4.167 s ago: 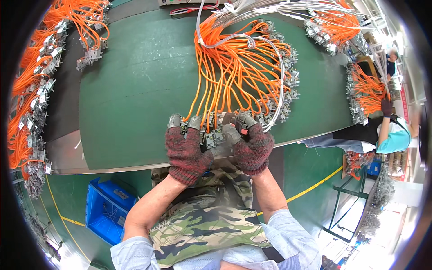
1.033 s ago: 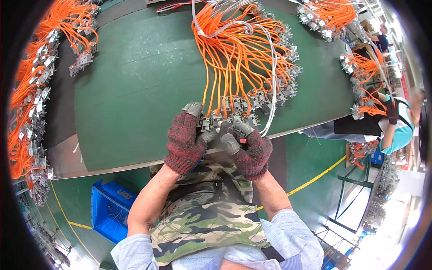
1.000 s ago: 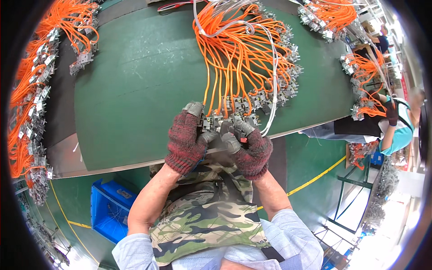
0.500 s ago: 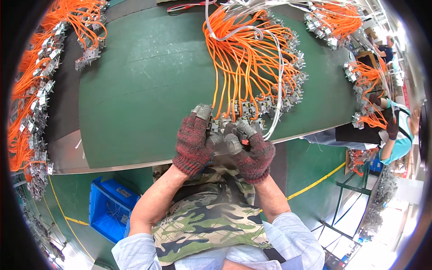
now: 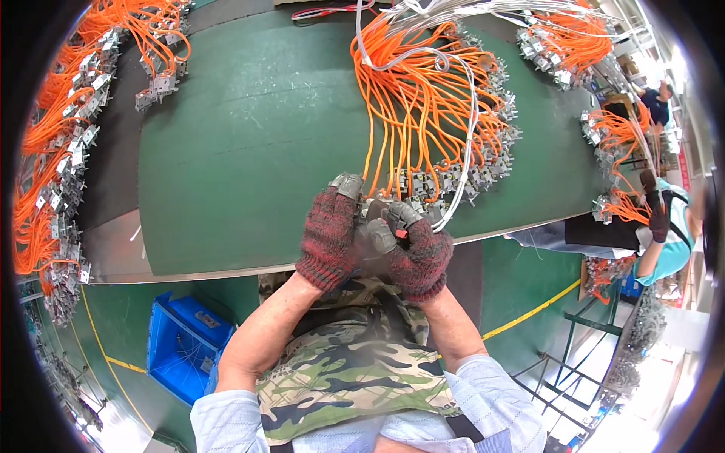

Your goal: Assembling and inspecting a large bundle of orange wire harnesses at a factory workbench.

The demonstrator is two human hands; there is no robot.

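My left hand [image 5: 331, 235] and my right hand [image 5: 420, 255] wear dark red and black knitted gloves with grey tape round the fingertips. Both are closed at the table's near edge, round a grey connector [image 5: 374, 209] on the end of an orange cable. The fingers hide most of that connector. A small red piece [image 5: 401, 233] shows at my right fingers; what it belongs to I cannot make out. Beyond my hands spreads a bundle of orange cables [image 5: 411, 90], its many grey connectors [image 5: 483, 172] fanned out along the right and near sides. White tubing [image 5: 471, 136] runs down beside them.
The green table top [image 5: 234, 151] stretches left of the bundle. More orange cable bundles hang at the left [image 5: 57, 162] and lie at the far right [image 5: 570, 41]. A blue bin [image 5: 185, 347] stands on the floor at left. A co-worker [image 5: 664, 226] handles cables at right.
My right hand has shifted slightly left, closer to my left hand, and its fingers cover more of the connector. The whole view has moved a little. At right, the co-worker's gloved hands have moved.
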